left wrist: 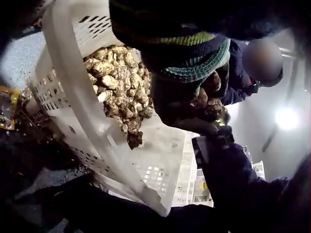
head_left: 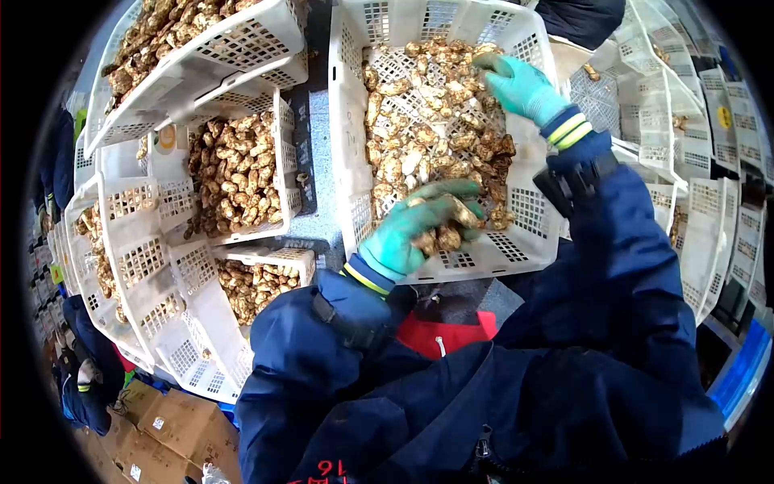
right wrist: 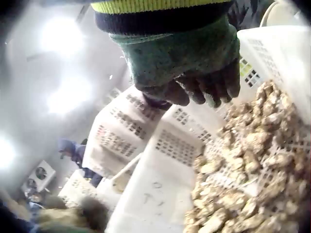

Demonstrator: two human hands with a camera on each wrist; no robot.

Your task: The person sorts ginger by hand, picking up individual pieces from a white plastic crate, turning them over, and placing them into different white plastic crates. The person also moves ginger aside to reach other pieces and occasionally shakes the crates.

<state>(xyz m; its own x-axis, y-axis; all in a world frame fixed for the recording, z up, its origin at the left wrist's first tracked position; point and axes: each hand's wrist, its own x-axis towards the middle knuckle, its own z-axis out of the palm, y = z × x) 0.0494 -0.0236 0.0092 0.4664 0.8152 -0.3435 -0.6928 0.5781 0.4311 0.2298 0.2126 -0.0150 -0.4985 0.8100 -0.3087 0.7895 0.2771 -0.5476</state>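
Observation:
Knobbly brown pieces (head_left: 427, 121) lie in a layer over the floor of a white slotted crate (head_left: 348, 173) before the person. The gloved left hand (head_left: 419, 226) grips several pieces (head_left: 447, 235) over the crate's near part; in the left wrist view, pieces (left wrist: 212, 107) show within its dark, curled fingers. Over the far right part, the right hand (head_left: 520, 87) has its fingers above the layer. In the right wrist view this hand (right wrist: 184, 68) hangs with bent, loose fingers, and nothing shows in its grasp.
At the left stand more white crates (head_left: 133, 242), some with piles of like pieces (head_left: 238, 173). Other crates (head_left: 697, 121) line the right side. Cardboard boxes (head_left: 173, 427) sit at the lower left. Another person's dark clothing (head_left: 584, 20) shows beyond the crate.

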